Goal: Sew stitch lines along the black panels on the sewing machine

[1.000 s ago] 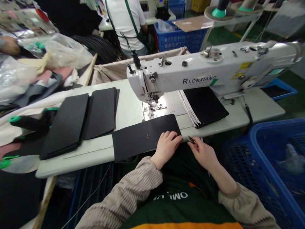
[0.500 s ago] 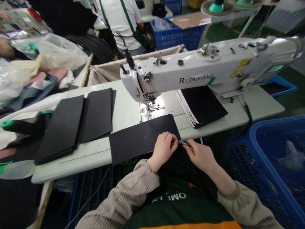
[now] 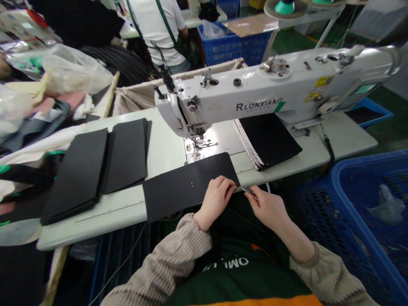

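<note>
Left hand (image 3: 215,202) — fingers flat, gripping nothing — on one black panel (image 3: 181,189); right hand's (image 3: 267,208) fingers pinched on one small blade (image 3: 247,191). Two black stacks (image 3: 75,176) at left, one black stack (image 3: 267,140) at right.

One camera rides on the person's head, looking forward and down — close over their chest (image 3: 229,272) and forearms (image 3: 287,231), onto the sewing table (image 3: 165,148) just ahead, with the sewing machine (image 3: 223,102) beyond and a workshop farther off.
</note>
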Action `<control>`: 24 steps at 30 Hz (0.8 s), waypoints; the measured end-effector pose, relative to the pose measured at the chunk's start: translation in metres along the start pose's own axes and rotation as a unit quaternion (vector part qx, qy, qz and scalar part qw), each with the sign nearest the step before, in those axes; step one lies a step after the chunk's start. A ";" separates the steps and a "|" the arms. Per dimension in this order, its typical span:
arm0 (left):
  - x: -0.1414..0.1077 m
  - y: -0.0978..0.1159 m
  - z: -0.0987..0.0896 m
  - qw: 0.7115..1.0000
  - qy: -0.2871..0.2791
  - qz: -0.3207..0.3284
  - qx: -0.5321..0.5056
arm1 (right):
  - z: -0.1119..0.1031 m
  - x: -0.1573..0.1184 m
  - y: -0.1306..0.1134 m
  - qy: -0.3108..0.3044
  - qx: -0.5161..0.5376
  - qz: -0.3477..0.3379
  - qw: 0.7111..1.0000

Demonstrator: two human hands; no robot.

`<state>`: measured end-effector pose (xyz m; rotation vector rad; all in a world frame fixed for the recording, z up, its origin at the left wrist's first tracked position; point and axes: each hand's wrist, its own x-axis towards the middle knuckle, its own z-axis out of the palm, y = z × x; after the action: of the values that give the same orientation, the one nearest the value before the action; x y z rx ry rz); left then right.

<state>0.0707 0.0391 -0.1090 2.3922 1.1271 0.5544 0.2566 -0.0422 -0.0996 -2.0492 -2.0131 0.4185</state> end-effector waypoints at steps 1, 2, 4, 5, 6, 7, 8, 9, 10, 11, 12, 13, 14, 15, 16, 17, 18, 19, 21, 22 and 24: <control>-0.001 -0.001 0.000 1.000 0.003 -0.003 -0.009 | 0.000 0.001 -0.002 -0.001 0.001 -0.005 1.000; -0.001 -0.002 -0.001 1.000 0.006 -0.005 -0.018 | 0.001 0.002 -0.003 -0.003 0.001 -0.010 1.000; -0.002 -0.003 -0.001 0.999 0.012 -0.008 -0.030 | 0.002 0.005 -0.006 -0.006 -0.002 -0.015 1.000; -0.002 -0.003 -0.001 0.999 0.013 -0.008 -0.034 | 0.003 0.007 -0.008 -0.007 -0.004 -0.016 1.000; -0.002 -0.002 0.000 0.999 0.013 -0.007 -0.036 | 0.004 0.009 -0.009 -0.008 -0.006 -0.017 1.000; -0.002 -0.002 0.000 0.999 0.012 -0.005 -0.037 | 0.005 0.011 -0.011 -0.010 -0.009 -0.018 1.000; -0.002 -0.001 0.001 0.999 0.011 -0.003 -0.036 | 0.005 0.012 -0.012 -0.012 -0.013 -0.019 1.000; -0.001 0.000 0.001 0.999 0.010 0.000 -0.036 | 0.006 0.014 -0.012 -0.015 -0.017 -0.020 1.000; -0.001 0.001 0.000 0.999 0.011 0.001 -0.037 | 0.006 0.015 -0.012 -0.015 -0.022 -0.020 0.999; -0.001 0.002 -0.002 0.999 0.014 0.002 -0.042 | 0.006 0.015 -0.011 -0.012 -0.026 -0.019 0.999; -0.001 0.003 -0.005 0.998 0.017 0.004 -0.053 | 0.006 0.016 -0.010 -0.008 -0.030 -0.015 0.999; -0.003 0.003 -0.009 0.998 0.015 0.011 -0.067 | 0.005 0.016 -0.008 -0.001 -0.031 -0.010 0.999; -0.006 0.003 -0.015 0.996 0.005 0.027 -0.080 | 0.004 0.016 -0.006 0.009 -0.028 0.000 1.000; -0.011 0.001 -0.023 0.995 -0.012 0.050 -0.088 | 0.002 0.016 -0.003 0.019 -0.019 0.008 1.000; -0.018 -0.002 -0.031 0.992 -0.034 0.077 -0.089 | 0.001 0.017 -0.001 0.032 -0.005 0.015 0.999; -0.026 -0.007 -0.041 0.990 -0.053 0.101 -0.082 | -0.001 0.018 0.001 0.045 0.012 0.017 0.999; -0.036 -0.014 -0.051 0.989 -0.066 0.113 -0.068 | -0.003 0.019 0.002 0.057 0.032 0.012 0.998; -0.047 -0.022 -0.061 0.990 -0.070 0.108 -0.049 | -0.004 0.020 0.003 0.065 0.051 0.000 0.997; -0.071 -0.043 -0.080 0.997 -0.056 0.058 -0.004 | -0.005 0.024 0.002 0.061 0.076 -0.045 0.994; -0.084 -0.055 -0.090 0.998 -0.045 0.024 0.021 | -0.005 0.027 0.000 0.050 0.078 -0.070 0.993; -0.111 -0.081 -0.108 0.997 -0.031 -0.038 0.054 | -0.003 0.034 -0.003 0.021 0.071 -0.114 0.991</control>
<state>-0.1013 0.0209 -0.0821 2.4274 1.2427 0.4014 0.2550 -0.0084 -0.0964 -1.7078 -2.0977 0.4541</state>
